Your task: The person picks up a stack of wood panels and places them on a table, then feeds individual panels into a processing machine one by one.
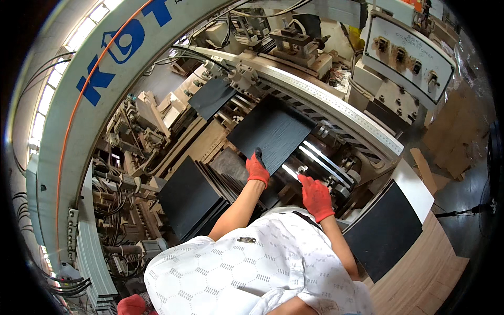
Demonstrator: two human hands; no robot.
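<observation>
A black woodgrain panel [273,134] lies flat on the machine's feed rails [323,157]. My left hand [257,169], in a red glove, rests its fingertips on the panel's near edge. My right hand [316,197], also in a red glove, sits just right of the panel with fingers flat against the shiny rails, holding nothing. A second black panel [211,97] lies farther along the feed, up and to the left.
A stack of black panels [191,202] stands at my left, and another black panel [386,231] lies on a wooden pallet [425,273] at my right. A grey control box with knobs [407,55] is behind the rails. A white curved machine guard [79,121] arches on the left.
</observation>
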